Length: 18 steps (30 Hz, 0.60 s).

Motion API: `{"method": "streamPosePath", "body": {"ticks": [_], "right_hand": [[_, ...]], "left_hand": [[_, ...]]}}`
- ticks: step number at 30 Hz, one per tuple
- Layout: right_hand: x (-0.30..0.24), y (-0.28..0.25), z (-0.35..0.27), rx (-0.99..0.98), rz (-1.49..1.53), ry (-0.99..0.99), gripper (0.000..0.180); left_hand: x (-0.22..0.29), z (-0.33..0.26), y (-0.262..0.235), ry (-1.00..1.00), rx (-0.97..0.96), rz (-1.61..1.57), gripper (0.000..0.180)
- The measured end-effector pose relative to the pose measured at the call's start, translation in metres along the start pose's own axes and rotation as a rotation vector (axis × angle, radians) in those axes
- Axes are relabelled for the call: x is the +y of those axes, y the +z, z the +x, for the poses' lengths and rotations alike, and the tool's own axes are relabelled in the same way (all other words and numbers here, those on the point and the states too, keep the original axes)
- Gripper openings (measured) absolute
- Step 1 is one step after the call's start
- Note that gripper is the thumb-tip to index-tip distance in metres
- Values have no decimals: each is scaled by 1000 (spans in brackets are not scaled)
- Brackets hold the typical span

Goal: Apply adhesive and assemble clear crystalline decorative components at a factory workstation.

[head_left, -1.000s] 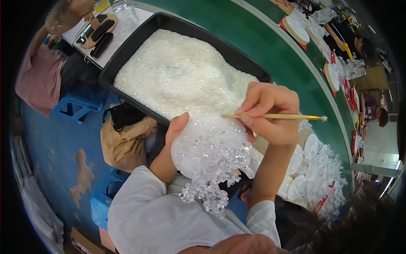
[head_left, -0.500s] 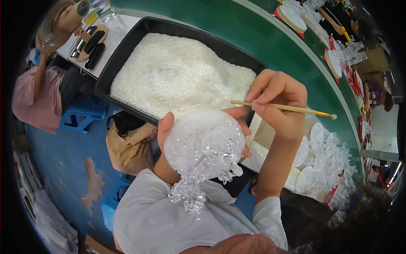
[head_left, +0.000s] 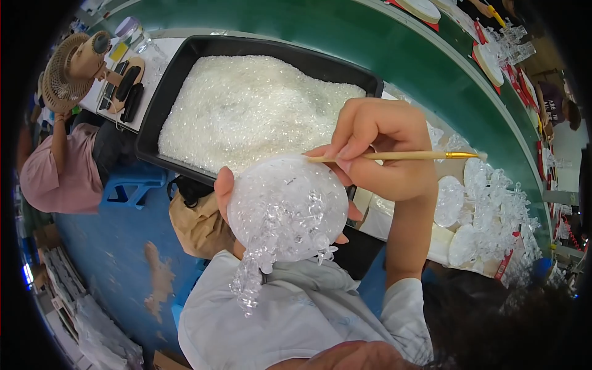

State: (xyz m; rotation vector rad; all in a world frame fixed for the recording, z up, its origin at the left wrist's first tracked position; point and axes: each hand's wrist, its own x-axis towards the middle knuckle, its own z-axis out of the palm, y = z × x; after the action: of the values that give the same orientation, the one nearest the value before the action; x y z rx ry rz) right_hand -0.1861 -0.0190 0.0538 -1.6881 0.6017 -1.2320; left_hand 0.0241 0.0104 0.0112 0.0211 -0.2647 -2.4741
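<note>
A green surface (head_left: 308,31) curves behind a black tray (head_left: 246,47) heaped with clear granules (head_left: 246,105), while ornamented pieces (head_left: 449,200) crowd together at right. In front of the tray's near edge, a frosted disc (head_left: 259,185), face toward the camera, sits in the gripping left hand (head_left: 224,191) and hides much of it; clear ornaments (head_left: 248,285) trail down-left, toward the person's chest. The right hand (head_left: 394,132) pinches a slim brush (head_left: 416,155), long axis nearly level, ferrule end pointing right, blunt end at the disc's upper rim.
</note>
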Motion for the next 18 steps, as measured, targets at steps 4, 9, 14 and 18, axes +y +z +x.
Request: {"method": "streamPosePath", "body": {"ticks": [4,9,14,18], "right_hand": [[-6,-5,-3,-41,-63,-17,11],[-23,7,-8,208,110,99,10],[-20,8,-2,71,-91,28,10],[-15,6,-10,177,-28,9,8]], "left_hand": [[2,-5,1,-12,-19,2,132],[-4,0,15,44,100,114,130],[-7,-6,8,116,140,38,130],[1,0,-9,49,-111,-24,127]]}}
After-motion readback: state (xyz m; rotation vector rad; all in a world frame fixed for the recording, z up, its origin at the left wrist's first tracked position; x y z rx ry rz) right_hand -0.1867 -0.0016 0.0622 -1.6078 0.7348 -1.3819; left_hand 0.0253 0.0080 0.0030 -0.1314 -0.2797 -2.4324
